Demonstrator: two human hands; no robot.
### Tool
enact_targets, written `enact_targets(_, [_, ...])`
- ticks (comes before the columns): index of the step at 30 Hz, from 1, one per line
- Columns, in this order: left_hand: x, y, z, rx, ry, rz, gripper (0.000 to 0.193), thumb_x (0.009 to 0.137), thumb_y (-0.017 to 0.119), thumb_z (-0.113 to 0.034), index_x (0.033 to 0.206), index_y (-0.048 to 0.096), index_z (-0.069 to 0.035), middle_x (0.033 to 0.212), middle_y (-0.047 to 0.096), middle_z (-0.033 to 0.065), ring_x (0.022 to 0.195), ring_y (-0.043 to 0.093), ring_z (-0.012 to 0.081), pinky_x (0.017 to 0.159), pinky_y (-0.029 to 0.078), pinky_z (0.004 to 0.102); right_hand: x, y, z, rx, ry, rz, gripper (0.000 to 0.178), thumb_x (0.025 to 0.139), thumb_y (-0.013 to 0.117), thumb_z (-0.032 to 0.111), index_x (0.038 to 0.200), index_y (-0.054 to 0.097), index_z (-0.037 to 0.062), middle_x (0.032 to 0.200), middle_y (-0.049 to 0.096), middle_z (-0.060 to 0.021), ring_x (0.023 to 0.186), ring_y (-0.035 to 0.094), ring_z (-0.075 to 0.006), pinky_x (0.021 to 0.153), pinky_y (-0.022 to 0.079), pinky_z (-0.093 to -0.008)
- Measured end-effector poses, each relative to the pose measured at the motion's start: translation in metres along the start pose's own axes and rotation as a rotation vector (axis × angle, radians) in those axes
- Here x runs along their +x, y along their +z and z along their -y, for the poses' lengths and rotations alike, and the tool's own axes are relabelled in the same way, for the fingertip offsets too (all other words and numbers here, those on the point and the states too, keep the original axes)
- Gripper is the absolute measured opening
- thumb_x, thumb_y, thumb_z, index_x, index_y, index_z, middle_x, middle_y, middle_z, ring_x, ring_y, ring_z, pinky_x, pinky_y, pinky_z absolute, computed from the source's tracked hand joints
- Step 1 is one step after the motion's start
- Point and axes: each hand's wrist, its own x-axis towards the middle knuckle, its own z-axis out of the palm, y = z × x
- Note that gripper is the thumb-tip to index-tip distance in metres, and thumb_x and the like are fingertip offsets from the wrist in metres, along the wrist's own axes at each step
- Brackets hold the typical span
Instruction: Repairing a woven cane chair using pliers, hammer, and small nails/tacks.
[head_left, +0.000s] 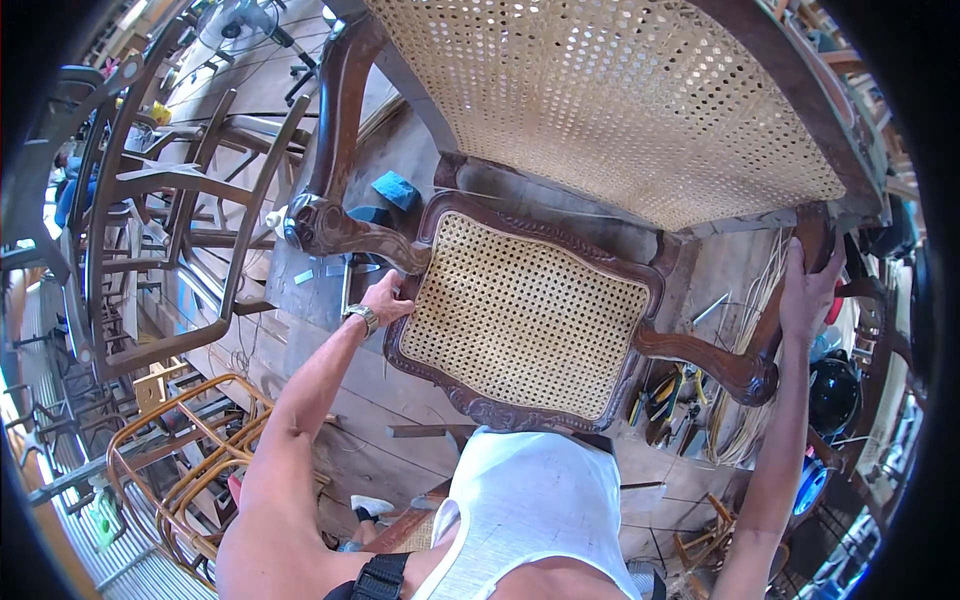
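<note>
A dark carved wooden armchair [345, 110] with woven cane panels fills the middle. Its smaller cane panel [530, 315], in a scalloped carved frame, lies close to my body. The larger cane panel [620, 110] rises on the far side, and curved arms with scrolled ends join the two sides. My left hand [385, 298], with a metal watch on the wrist, is closed on the left edge of the smaller panel's frame, just below the arm. Far to the right, my right hand [812, 290] wraps around the armchair's dark wooden upright.
Bare chair frames [180, 185] stack up on the left, above a rattan frame [190, 430]. Beyond my left hand sits a blue block [397, 190]. Hand tools [665, 400] and loose cane strands [735, 430] lie right of the armchair, near a black helmet [835, 390]. A fan [235, 28] stands far left.
</note>
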Motion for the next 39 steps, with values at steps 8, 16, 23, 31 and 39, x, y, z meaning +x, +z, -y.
enact_targets(8, [-0.005,-0.014,-0.011,0.108,0.035,0.028,0.062,0.071,0.084,-0.033,0.119,0.058,-0.003,0.105,0.072,0.0180,0.096,0.071,0.0337,0.084,0.057,0.0425,0.010,0.007,-0.015,0.015,-0.036,-0.019,0.080,0.098,0.065,0.045,0.160,0.029,0.0084,0.155,0.045,-0.0233,0.138,0.051,-0.0395,0.115,0.041,-0.0461])
enact_targets(16, [0.018,0.012,-0.007,0.389,0.157,0.056,0.045,0.071,0.081,-0.025,0.110,0.071,-0.005,0.101,0.074,0.0208,0.098,0.071,0.0398,0.086,0.058,0.0462,0.019,0.028,-0.069,-0.112,-0.203,-0.053,0.081,0.100,0.061,0.047,0.158,0.030,-0.0014,0.158,0.039,-0.0263,0.145,0.040,-0.0410,0.122,0.032,-0.0454])
enact_targets(23, [0.008,0.005,-0.006,0.280,0.044,-0.022,0.056,0.069,0.083,-0.030,0.119,0.068,-0.007,0.110,0.072,0.0221,0.107,0.069,0.0399,0.091,0.057,0.0454,0.019,0.026,-0.057,-0.041,-0.190,-0.077,0.076,0.101,0.061,0.044,0.156,0.033,-0.0002,0.158,0.038,-0.0259,0.145,0.040,-0.0416,0.122,0.031,-0.0461])
enact_targets(31, [0.005,0.004,-0.026,0.356,-0.012,-0.054,0.051,0.068,0.084,-0.034,0.107,0.070,-0.005,0.106,0.073,0.0207,0.101,0.070,0.0386,0.087,0.057,0.0447,0.032,0.039,-0.082,0.020,-0.224,-0.120,0.076,0.100,0.062,0.044,0.157,0.034,0.0042,0.159,0.039,-0.0241,0.145,0.040,-0.0412,0.121,0.033,-0.0467])
enact_targets(39, [0.011,-0.010,-0.010,0.353,0.065,0.119,0.052,0.073,0.088,-0.028,0.113,0.068,-0.003,0.104,0.074,0.0150,0.096,0.073,0.0293,0.077,0.060,0.0409,0.023,0.029,-0.086,-0.038,-0.344,-0.139,0.079,0.100,0.061,0.049,0.157,0.034,0.0030,0.156,0.041,-0.0260,0.142,0.044,-0.0428,0.118,0.037,-0.0470])
